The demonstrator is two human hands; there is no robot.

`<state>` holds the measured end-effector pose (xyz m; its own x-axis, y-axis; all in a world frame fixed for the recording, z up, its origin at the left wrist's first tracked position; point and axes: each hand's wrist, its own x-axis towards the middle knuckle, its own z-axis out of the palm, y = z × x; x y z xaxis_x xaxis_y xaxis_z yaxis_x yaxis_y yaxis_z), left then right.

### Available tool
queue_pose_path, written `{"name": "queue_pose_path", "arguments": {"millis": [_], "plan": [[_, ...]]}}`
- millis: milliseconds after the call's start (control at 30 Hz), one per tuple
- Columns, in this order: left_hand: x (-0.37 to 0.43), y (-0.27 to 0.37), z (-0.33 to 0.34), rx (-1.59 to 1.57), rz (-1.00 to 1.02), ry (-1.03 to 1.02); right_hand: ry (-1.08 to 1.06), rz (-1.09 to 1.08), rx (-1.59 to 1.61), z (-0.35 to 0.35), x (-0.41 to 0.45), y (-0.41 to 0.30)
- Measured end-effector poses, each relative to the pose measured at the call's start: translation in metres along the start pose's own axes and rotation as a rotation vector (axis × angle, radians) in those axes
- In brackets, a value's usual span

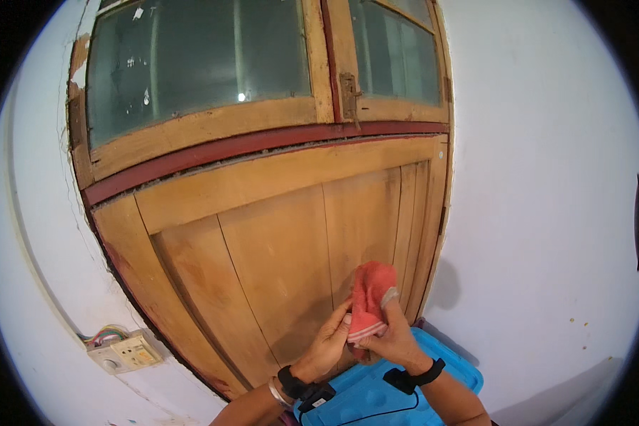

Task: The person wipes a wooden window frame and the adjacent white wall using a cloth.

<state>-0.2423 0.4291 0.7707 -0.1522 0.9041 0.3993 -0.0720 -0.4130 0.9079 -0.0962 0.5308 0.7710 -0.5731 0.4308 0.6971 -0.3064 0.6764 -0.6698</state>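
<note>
A red cloth item with white stripes at its lower edge, perhaps a sock (371,290), is bunched up in front of a wooden door panel. My left hand (327,338) pinches its lower left side between thumb and fingers. On the right, my right hand (396,333) grips the striped edge and a pale patch on its side. Both hands are close together, above a blue plastic lid. A darker red piece of cloth hangs just under the striped edge. Black straps with small devices are on both wrists.
A blue plastic bin lid (373,396) lies below the hands against the door. The wooden door (271,266) has glass panes (197,64) and a metal latch (348,96) above. A wall socket (125,352) with exposed wires is at lower left; a white wall (538,160) stands right.
</note>
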Motion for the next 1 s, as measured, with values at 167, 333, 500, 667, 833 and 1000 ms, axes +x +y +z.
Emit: {"name": "queue_pose_path", "arguments": {"millis": [167, 333, 500, 667, 833, 1000], "plan": [[0.003, 0.077, -0.007, 0.131, 0.168, -0.123, 0.013, 0.157, 0.267, -0.019, 0.050, -0.041], [0.012, 0.162, -0.021, 0.616, 0.508, 0.119, 0.468, -0.107, 0.219, -0.063, 0.149, -0.076], [0.037, 0.263, -0.018, 1.246, 0.979, 0.423, 0.507, -0.051, 0.296, -0.070, 0.223, -0.052], [0.062, 0.285, -0.037, 1.614, 1.099, 0.625, 0.407, -0.182, -0.120, -0.037, 0.207, -0.064], [0.073, 0.289, -0.048, 1.767, 1.108, 0.712, 0.202, -0.290, -0.191, -0.046, 0.180, -0.096], [0.079, 0.293, -0.047, 1.812, 1.134, 0.708, 0.115, -0.002, 0.263, -0.052, 0.203, -0.139]]}}
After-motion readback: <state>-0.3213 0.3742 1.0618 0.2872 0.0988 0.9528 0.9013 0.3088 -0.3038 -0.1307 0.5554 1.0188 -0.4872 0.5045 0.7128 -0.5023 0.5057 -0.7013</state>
